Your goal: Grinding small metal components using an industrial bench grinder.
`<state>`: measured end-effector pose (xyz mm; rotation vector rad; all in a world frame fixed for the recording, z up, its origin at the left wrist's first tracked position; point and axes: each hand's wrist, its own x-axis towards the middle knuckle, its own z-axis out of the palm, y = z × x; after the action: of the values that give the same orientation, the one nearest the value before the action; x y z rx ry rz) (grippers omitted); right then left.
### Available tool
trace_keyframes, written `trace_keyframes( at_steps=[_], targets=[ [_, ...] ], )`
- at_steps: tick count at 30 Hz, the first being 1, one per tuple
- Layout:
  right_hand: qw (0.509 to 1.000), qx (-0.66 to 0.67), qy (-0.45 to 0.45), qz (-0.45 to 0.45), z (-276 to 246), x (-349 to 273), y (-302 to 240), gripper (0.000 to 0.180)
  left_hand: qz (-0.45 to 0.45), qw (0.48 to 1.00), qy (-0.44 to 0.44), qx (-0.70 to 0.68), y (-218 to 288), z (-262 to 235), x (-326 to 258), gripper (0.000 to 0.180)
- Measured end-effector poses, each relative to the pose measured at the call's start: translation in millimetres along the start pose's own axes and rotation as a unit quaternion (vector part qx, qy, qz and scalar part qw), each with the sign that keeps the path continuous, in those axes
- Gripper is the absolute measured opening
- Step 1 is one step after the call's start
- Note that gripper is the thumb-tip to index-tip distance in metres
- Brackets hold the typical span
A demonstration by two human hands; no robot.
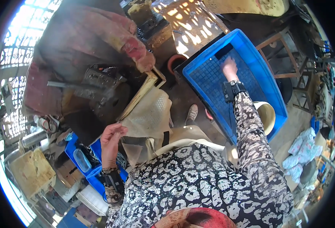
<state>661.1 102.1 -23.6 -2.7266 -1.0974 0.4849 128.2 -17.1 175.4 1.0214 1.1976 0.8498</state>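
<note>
Head cam: blue tub (265, 70) around R fingers (228, 63), pale sheet (149, 115) by L fingers (118, 127); grips unclear.

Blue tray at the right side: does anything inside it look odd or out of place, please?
One dark patch near the far end of the blue tray interrupts the gridded bottom; I cannot tell whether it's a gap or an object.

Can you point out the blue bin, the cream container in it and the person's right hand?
Blue bin (261, 72), head view: its right side wall.
Cream container (266, 116), head view: its inner wall.
Right hand (229, 68), head view: the hand's middle.
</note>
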Motion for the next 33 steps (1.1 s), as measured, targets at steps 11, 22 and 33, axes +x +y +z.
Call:
trace_keyframes(
  at_steps=[11, 22, 33],
  targets=[
    [0.850, 0.291, 0.290, -0.329, -109, -20, -111, 0.030, 0.048, 0.985, 0.164, -0.020, 1, -25, -34, 0.024],
    [0.794, 0.198, -0.017, -0.575, -163, -172, -363, 0.044, 0.168, 0.954, 0.245, -0.039, -16, -41, -24, 0.020],
    [0.738, -0.126, 0.268, -0.607, -160, -93, -432, 0.056, 0.011, 0.885, 0.463, -0.041, -109, -98, -94, 0.015]
  ],
)
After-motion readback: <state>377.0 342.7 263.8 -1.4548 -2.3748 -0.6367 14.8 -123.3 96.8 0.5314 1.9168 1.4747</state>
